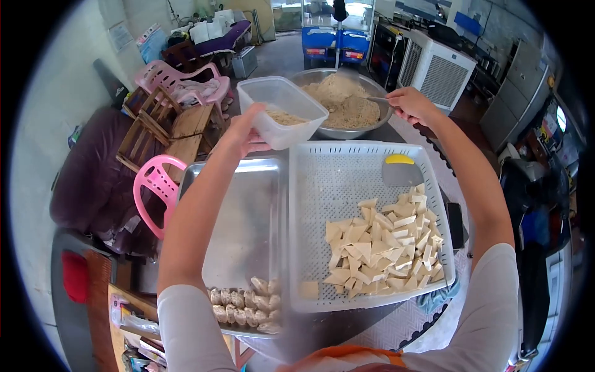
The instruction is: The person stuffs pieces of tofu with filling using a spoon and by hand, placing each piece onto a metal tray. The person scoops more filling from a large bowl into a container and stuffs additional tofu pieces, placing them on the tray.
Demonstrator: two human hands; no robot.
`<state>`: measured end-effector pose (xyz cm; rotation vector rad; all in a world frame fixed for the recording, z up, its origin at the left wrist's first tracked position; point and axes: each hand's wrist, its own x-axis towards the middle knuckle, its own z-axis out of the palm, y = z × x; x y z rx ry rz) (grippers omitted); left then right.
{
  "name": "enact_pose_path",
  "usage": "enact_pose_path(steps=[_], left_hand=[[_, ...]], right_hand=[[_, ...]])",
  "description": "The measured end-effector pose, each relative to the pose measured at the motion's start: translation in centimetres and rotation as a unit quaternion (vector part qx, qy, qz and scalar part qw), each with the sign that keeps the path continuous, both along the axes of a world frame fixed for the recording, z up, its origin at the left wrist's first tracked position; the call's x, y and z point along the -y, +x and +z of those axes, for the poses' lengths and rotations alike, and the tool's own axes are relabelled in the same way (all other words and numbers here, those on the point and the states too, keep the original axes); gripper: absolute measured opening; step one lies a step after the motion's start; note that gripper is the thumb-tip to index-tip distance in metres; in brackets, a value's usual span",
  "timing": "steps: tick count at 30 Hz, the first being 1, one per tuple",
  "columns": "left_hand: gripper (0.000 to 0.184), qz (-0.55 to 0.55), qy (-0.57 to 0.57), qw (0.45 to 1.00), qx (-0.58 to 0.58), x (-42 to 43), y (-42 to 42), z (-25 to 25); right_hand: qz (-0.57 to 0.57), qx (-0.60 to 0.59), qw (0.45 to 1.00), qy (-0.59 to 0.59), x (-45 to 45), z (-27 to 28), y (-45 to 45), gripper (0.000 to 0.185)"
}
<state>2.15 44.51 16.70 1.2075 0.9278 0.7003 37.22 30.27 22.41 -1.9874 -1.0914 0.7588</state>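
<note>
A clear plastic container [282, 108] with some tan crumbly filling in it is held tilted by my left hand [248, 133], at the left edge of a large metal bowl [385, 119]. My right hand [414, 105] grips the handle of a spoon [377, 99] whose end is in the tan filling [347, 102] heaped in the bowl. Below the bowl, a white perforated tray [334, 177] bears a pile of pale cut wrapper pieces [384, 242] and a scraper with a yellow handle [398, 164]. To its left, a metal tray [238, 217] carries rows of filled pieces [248, 304].
A dark phone-like object [455, 225] lies right of the white tray. Pink plastic chairs [158, 186] and wooden chairs [149, 127] stand at the left. Behind the table are a white air cooler [437, 68] and a blue cart [338, 43].
</note>
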Motion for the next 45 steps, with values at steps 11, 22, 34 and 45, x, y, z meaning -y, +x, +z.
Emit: enact_pose_path(steps=[11, 22, 34, 45], left_hand=[[0.082, -0.105, -0.053, 0.991, 0.063, -4.9, 9.4, -4.5], [0.082, -0.122, -0.079, 0.977, 0.158, -4.1, 6.0, -5.5], [0.08, -0.011, -0.033, 0.999, -0.005, -1.9, 1.7, -2.2], [0.077, -0.032, -0.022, 0.999, 0.007, -0.3, 1.5, -1.1]], right_hand=[[0.13, 0.307, 0.935, 0.118, 7.5, 3.7, -2.1, 0.032], [0.039, 0.584, 0.809, 0.062, 4.7, -0.5, 0.1, 0.021], [0.055, 0.378, 0.924, 0.035, -6.8, -10.6, 0.6, 0.016], [0.011, -0.058, 0.998, 0.006, -2.7, -4.6, 0.5, 0.014]])
